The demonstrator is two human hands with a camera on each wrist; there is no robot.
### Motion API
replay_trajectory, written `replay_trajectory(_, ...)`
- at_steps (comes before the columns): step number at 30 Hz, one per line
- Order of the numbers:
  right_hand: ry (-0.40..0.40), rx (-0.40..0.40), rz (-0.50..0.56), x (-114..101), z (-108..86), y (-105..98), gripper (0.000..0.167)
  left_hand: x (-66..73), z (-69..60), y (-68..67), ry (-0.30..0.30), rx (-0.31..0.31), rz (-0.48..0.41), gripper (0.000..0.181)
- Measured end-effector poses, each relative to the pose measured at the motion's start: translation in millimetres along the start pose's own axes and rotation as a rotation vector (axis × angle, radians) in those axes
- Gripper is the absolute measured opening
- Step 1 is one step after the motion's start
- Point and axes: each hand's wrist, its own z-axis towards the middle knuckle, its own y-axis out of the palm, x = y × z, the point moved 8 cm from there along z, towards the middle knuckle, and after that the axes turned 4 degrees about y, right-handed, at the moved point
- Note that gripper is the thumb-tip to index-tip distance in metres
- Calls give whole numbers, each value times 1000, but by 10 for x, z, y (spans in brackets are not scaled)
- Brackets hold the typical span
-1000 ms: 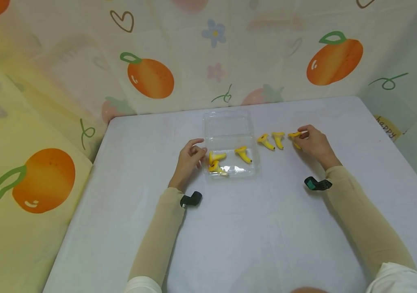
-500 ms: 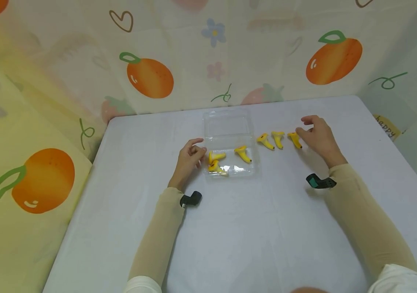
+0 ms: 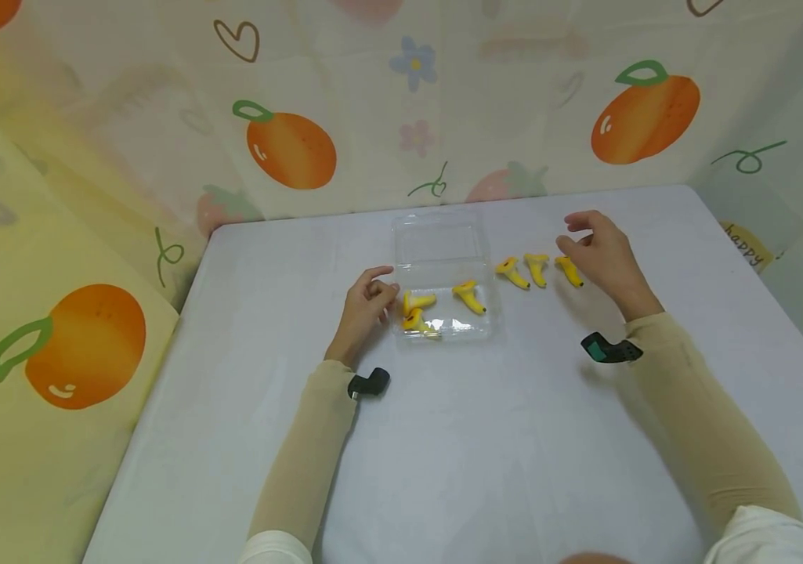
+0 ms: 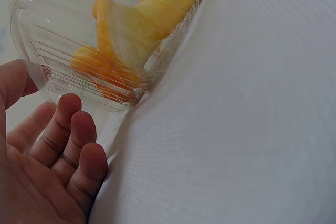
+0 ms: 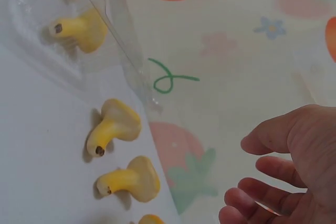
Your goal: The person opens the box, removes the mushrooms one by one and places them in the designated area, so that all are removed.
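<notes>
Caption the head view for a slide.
Left hand at the edge of an open clear container holding three yellow pieces; right hand hovering beside three more pieces on a white table.

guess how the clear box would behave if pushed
The box probably flexes, as its clear plastic looks thin. It may well be light and slide easily, holding just three yellow pieces. These could shift inside if it is jolted, since bare space shows beside them.

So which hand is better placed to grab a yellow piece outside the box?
Likely the right hand: empty, it hovers by those yellow pieces; the left hand is across the clear box from them.
</notes>
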Motion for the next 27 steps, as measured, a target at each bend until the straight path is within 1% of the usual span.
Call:
replay_trajectory(3, 2, -8, 2, -52, -36, 25, 52, 5, 1, 2, 4, 0, -21, 47)
replay_trajectory(6, -13, -9, 1, -110, -67, 41, 51, 9, 1, 3, 7, -3, -35, 46)
replay_trajectory(10, -47, -7, 7, -177, -84, 55, 51, 16, -1, 1, -10, -12, -41, 48)
replay_trajectory(14, -57, -8, 11, -210, -85, 73, 51, 100, -26, 6, -28, -29, -36, 49)
replay_trajectory(16, -56, -10, 13, -219, -84, 85, 51, 157, -45, 11, -29, -33, -25, 49)
replay_trajectory(18, -57, -12, 14, -226, -82, 98, 51, 182, -53, 14, -29, -34, -14, 49)
replay_trajectory(20, -60, -16, 17, -235, -82, 110, 51, 168, -51, 13, -26, -32, -13, 49)
replay_trajectory(24, -77, -19, 19, -274, -88, 132, 50, 65, -23, 5, -21, -22, -20, 49)
replay_trajectory(27, -86, -21, 16, -310, -96, 146, 50, 19, -10, -1, -8, -13, -23, 48)
